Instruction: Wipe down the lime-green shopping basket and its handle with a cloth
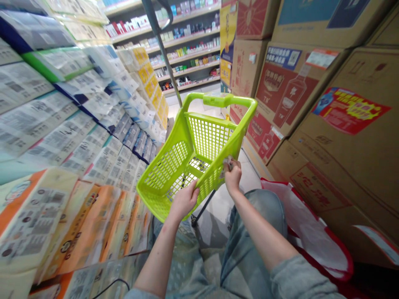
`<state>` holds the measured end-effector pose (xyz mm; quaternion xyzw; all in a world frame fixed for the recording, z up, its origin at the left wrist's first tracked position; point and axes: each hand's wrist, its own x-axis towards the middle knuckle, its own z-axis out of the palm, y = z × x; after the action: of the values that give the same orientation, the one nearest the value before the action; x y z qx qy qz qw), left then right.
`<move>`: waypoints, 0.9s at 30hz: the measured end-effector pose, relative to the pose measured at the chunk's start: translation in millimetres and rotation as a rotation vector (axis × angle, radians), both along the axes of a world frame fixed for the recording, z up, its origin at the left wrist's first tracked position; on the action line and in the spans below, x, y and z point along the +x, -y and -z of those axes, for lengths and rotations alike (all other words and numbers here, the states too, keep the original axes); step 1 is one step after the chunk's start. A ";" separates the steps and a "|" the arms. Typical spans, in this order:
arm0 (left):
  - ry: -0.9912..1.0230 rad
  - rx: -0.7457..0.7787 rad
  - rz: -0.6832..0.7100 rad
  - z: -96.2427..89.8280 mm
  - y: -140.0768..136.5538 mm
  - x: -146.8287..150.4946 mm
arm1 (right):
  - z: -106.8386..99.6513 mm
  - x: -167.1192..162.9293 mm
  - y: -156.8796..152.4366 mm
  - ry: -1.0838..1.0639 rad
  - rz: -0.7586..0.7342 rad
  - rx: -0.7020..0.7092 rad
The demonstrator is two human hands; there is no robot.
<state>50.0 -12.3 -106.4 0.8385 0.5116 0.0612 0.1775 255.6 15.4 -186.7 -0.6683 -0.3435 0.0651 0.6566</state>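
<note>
Left hand (185,200): closed over the near rim of a green basket (213,168), thumb on top; fingers mostly hidden. Right hand (232,174): pinching a small pale wad (228,161), material unclear, against the basket's outer side. Basket lies directly ahead of both hands, tilted, its handle (215,99) beyond the right hand and up. Black wheel (194,221) just below and right of the left hand. Orange tissue packs (90,226) stacked to the left of the left hand. To the right of the right hand: stacked cartons (296,89); nearer the body, a red-edged white bag (307,222). Stocked shelves (190,43) far beyond both hands.
</note>
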 end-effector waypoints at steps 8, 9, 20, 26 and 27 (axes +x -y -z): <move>-0.031 -0.023 0.005 -3.0 -1.5 -0.3 | -4.8 -64.9 36.1 0.028 -0.127 0.082; -0.030 -0.023 0.002 -3.3 -0.6 -0.6 | -0.1 -61.6 35.5 0.003 -0.115 0.074; -0.061 0.006 0.017 -7.1 4.9 2.0 | 13.9 -36.6 28.2 -0.083 -0.023 -0.048; -0.065 0.013 -0.014 -5.3 3.0 0.1 | 12.0 -49.9 39.1 -0.068 -0.078 -0.015; -0.062 0.012 -0.014 -5.0 2.8 -0.2 | 12.3 -51.3 39.9 -0.063 -0.086 -0.014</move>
<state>49.8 -15.1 -101.3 0.8375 0.5222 0.0397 0.1561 204.3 -24.5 -199.0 -0.6552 -0.3506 0.1165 0.6590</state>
